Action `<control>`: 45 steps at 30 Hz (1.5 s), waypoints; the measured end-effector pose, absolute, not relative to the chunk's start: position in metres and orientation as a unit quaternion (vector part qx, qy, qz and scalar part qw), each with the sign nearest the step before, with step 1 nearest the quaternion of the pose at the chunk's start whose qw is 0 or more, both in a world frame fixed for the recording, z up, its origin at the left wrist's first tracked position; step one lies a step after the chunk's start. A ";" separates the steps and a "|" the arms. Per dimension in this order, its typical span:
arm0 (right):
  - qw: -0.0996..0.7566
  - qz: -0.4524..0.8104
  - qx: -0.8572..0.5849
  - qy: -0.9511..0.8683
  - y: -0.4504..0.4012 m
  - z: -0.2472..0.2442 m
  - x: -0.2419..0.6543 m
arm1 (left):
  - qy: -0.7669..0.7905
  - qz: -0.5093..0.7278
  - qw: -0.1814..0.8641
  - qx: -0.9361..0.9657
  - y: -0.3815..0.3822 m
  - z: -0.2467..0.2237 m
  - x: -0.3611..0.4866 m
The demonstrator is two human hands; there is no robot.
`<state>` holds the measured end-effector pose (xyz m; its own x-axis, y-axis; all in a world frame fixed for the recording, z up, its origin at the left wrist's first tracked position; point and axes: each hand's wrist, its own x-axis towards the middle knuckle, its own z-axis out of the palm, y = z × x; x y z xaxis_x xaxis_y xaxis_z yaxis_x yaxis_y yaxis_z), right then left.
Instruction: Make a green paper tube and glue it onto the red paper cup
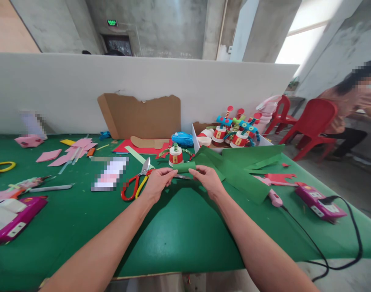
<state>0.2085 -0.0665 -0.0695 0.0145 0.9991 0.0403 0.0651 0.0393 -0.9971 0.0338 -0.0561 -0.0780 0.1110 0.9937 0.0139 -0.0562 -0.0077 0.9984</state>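
Observation:
Between my two hands a small rolled piece of green paper point(184, 167) is held level above the table. My left hand point(159, 182) pinches its left end, and my right hand point(207, 179) pinches its right end. Just behind the roll stands a red and white cup figure point(175, 155) with green springy arms. Scissors with red and yellow handles point(130, 189) lie open to the left of my left hand. Large green paper sheets point(246, 172) lie to the right of my right hand.
A white box point(197, 142) holds several cup figures. Pink paper point(77, 151), a phone point(111, 174) and a purple power strip point(30, 213) lie left. Right are a pink glue gun point(275, 198), its cord and another power strip point(319, 202). A person sits beyond the table.

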 end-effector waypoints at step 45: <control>0.579 0.470 -0.300 -0.595 -0.071 -0.081 0.192 | 0.307 0.449 0.783 0.302 -0.071 -0.073 0.043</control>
<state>0.1917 -0.0712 -0.0811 -0.1502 0.9010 0.4070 -0.1874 0.3782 -0.9065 0.0426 -0.0713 -0.0734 0.4085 0.8884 -0.2095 -0.5171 0.4144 0.7489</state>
